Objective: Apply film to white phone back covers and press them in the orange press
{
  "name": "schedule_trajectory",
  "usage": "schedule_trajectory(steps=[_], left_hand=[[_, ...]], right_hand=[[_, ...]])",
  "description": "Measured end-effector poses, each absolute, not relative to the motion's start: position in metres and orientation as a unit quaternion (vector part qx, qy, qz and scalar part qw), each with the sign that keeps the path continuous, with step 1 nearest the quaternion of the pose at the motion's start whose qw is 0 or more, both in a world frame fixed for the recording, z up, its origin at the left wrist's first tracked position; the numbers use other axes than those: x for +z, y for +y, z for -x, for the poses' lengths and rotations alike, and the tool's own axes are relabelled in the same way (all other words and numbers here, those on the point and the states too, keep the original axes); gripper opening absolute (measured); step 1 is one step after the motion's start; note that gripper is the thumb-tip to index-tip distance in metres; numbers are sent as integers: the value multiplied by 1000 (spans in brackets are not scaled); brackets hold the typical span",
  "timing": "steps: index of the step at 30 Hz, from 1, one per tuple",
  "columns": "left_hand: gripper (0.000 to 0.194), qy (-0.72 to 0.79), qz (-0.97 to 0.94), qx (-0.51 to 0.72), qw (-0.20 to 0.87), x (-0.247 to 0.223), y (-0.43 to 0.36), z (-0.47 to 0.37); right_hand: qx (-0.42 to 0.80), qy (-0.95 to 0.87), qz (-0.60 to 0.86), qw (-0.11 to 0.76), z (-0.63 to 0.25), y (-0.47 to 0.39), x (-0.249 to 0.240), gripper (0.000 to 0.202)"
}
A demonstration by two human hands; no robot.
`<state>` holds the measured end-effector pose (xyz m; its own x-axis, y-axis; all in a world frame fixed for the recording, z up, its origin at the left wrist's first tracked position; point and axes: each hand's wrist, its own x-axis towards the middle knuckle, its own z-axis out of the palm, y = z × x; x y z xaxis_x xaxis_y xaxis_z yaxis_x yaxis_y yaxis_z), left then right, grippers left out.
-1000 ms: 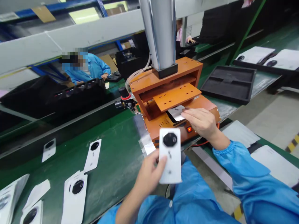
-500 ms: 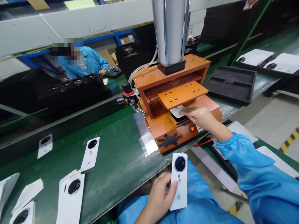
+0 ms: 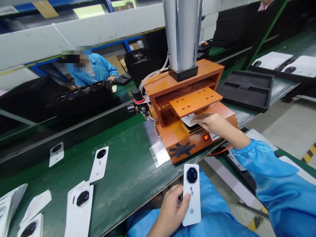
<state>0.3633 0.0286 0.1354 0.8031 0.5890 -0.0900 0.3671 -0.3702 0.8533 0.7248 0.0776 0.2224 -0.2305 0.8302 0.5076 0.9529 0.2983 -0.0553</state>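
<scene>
Green workbench held white cards, done or waiting unclear, probably mid-batch. Left hand pinched a white rectangular card with black octagon; right hand touched another white card partly under a raised orange metal plate, grip unclear.

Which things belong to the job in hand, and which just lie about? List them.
Seemingly in the job:
white phone-back panel, in left hand
second white panel, at right hand
orange pneumatic press

Seemingly just lying about:
black divided tray
irregular white sheet
</scene>
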Motion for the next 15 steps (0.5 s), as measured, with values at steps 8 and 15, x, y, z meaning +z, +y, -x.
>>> schedule_trajectory(steps=[8, 15], left_hand=[[31, 277, -838, 129, 453, 144, 32, -369], [31, 262, -848, 129, 441, 153, 35, -378]], right_hand=[[-103, -758, 622, 168, -717, 78, 228, 36], [-146, -709, 679, 119, -689, 89, 235, 20]])
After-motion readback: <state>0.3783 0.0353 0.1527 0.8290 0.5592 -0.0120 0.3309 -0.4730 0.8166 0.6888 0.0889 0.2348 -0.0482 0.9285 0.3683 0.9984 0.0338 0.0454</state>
